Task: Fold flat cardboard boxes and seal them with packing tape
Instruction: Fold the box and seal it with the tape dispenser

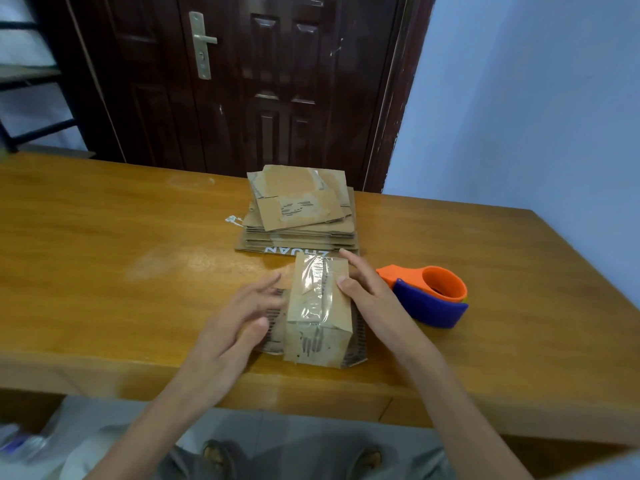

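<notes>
Open table to the left, clutter ahead and right

From the box at the table's near edge: the stack of flat cardboard blocks 12 o'clock, almost touching it, and the tape dispenser stands near at 3 o'clock. The left hand fills 9 o'clock, the right hand the gap toward the dispenser. Beyond the left hand the table lies bare from 9 to 11 o'clock.

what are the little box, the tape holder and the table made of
Box: brown corrugated cardboard, fluted edges showing at its sides; a glossy clear strip, likely plastic packing tape, runs along its top.
Tape dispenser: looks like moulded plastic, orange and blue, smooth, slightly shiny.
Table: appears to be wood or wood veneer under glossy varnish, with visible grain and reflections.
</notes>
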Demonstrator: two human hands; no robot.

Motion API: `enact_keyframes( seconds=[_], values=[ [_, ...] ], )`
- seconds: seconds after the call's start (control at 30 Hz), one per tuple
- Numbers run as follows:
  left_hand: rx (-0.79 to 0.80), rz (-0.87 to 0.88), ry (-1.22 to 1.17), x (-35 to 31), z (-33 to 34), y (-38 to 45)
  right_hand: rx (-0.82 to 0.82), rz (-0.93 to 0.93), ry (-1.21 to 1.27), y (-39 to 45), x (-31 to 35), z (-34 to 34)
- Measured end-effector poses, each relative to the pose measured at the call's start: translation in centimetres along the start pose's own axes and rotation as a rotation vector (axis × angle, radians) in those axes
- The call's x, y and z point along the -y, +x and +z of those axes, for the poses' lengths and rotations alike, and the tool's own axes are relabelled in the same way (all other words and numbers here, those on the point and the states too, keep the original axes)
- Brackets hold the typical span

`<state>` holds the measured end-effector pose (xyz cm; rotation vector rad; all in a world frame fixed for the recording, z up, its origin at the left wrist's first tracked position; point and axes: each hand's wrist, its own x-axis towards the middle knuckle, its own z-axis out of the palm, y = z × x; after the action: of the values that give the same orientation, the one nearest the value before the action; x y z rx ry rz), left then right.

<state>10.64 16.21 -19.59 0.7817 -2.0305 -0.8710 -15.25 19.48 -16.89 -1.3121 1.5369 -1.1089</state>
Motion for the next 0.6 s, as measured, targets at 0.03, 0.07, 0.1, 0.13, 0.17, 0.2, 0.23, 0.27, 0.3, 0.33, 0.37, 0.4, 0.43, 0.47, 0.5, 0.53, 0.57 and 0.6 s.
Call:
enact_keyframes(
  seconds=[0.03,0.07,0.1,0.13,0.17,0.2,0.23,0.27,0.3,0.33,0.37,0.4,0.43,0.47,0.5,0.53,0.57,0.6],
  values=[
    [-0.025,0.003,-0.021,-1.0,0.0,0.8,-0.012,-0.010,-0.020,0.0,0.1,0.0],
    [-0.035,0.025,-0.016,-1.9,0.2,1.7,-0.032,-0.022,-0.042,0.1,0.1,-0.1],
    [-0.027,0.056,0.013,-2.5,0.5,2.5,-0.046,-0.033,-0.070,0.1,0.0,-0.1],
    [0.002,0.078,0.061,-2.7,1.0,3.2,-0.049,-0.048,-0.093,0.1,0.1,-0.2],
    [0.043,0.083,0.107,-2.8,1.7,3.7,-0.048,-0.060,-0.111,0.0,0.2,-0.1],
    [0.074,0.075,0.132,-2.4,2.5,3.8,-0.056,-0.074,-0.122,-0.1,0.3,-0.1],
    [0.086,0.071,0.137,-2.0,3.2,3.9,-0.081,-0.094,-0.153,-0.2,0.5,-0.2],
    [0.080,0.070,0.127,-1.6,3.7,3.7,-0.120,-0.131,-0.217,-0.4,0.8,-0.2],
    [0.066,0.068,0.117,-1.3,4.1,3.6,-0.156,-0.185,-0.306,-0.7,1.0,-0.2],
    [0.053,0.067,0.111,-1.1,4.3,3.5,-0.177,-0.246,-0.400,-1.0,1.2,-0.1],
    [0.041,0.065,0.103,-1.1,4.3,3.6,-0.178,-0.291,-0.492,-1.5,1.3,0.0],
    [0.029,0.066,0.101,-1.1,4.4,3.6,-0.165,-0.315,-0.577,-1.9,1.2,0.2],
    [0.022,0.068,0.107,-1.0,4.4,3.6,-0.152,-0.329,-0.648,-2.4,1.0,0.4],
    [0.022,0.069,0.112,-0.9,4.5,3.6,-0.145,-0.340,-0.693,-2.8,0.8,0.5],
    [0.026,0.068,0.114,-0.8,4.6,3.7,-0.139,-0.348,-0.723,-3.0,0.7,0.4],
    [0.027,0.060,0.114,-0.8,4.7,3.8,-0.121,-0.354,-0.751,-3.1,0.7,0.3],
    [0.029,0.050,0.112,-0.8,4.7,3.8,-0.092,-0.355,-0.774,-3.1,0.8,0.2],
    [0.034,0.046,0.107,-0.9,4.7,3.7,-0.058,-0.347,-0.776,-3.0,0.9,0.2]
  ],
)
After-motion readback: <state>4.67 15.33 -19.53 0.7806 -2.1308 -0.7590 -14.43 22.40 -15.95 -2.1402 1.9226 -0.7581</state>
